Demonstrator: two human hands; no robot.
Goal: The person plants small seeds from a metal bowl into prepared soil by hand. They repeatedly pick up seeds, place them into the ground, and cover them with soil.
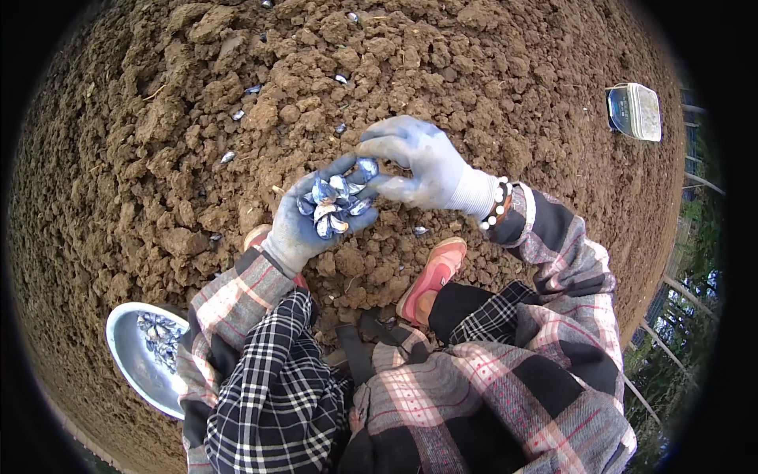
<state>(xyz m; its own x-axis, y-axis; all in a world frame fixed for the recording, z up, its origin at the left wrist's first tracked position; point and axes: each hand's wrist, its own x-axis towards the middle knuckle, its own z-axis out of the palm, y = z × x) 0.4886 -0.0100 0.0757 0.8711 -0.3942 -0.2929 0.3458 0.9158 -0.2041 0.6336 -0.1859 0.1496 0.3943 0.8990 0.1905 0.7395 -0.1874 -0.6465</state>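
My left hand (pixel 298 225), in a pale glove stained blue, is cupped palm up around a small heap of blue-and-white garlic cloves (pixel 325 207). From the right, my right hand (pixel 422 162), in a matching glove, reaches over to the left fingertips. Its thumb and fingers close on one clove (pixel 367 168) at the edge of the heap. Single cloves (pixel 228 157) lie scattered on the brown soil, several beyond my hands and one (pixel 420 231) just below my right hand.
A metal bowl (pixel 126 371) with more cloves stands by my left side, partly behind my sleeve. At far right a white-and-blue bucket (pixel 646 112) rests on the cloddy soil (pixel 505 71). My pink shoes (pixel 437 276) are on the ground below my hands. Greenery and poles line the right edge.
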